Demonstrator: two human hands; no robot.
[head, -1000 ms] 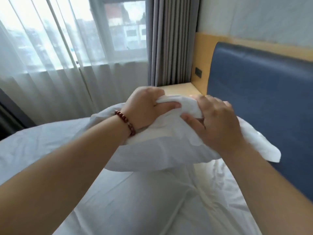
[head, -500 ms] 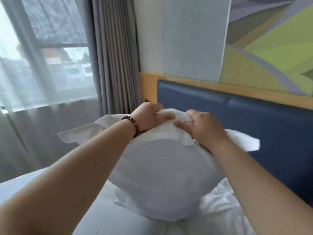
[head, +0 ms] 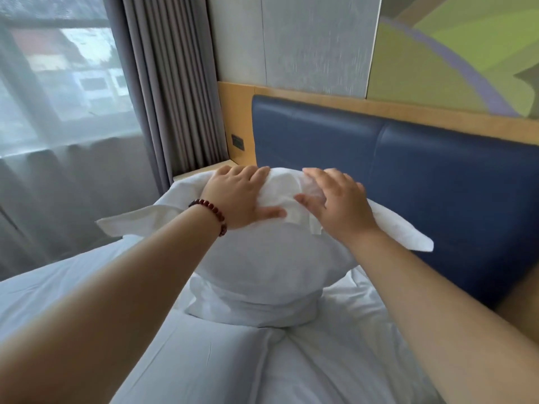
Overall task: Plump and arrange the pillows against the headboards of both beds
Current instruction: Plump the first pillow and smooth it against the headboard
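One window fills the far left behind a sheer curtain, and one grey pleated curtain hangs beside it. Below the grey curtain's foot a narrow wooden ledge meets the wood frame, which carries one small dark wall plate.

The left hand, with one bracelet of dark red beads at the wrist, lies flat on the pillow's top edge, fingers pressed together and thumb stretched out to the side. One white pillow stands upright on the bed, its back against the left part of the headboard; its two loose cover corners stick out, one toward the curtains, one along the blue padding. Below it, nearer the camera, lies a flat white bulge, possibly a second pillow, though the folds do not make this sure.

The right hand is on the pillow's top right, fingers spread apart and straight, slightly blurred; it pinches nothing.

The headboard is blue, in two padded panels joined by one upright seam. To the pillow's right, a long stretch of padding and white sheet lies bare. Above the wood frame hangs one wall panel painted in green and purple bands.
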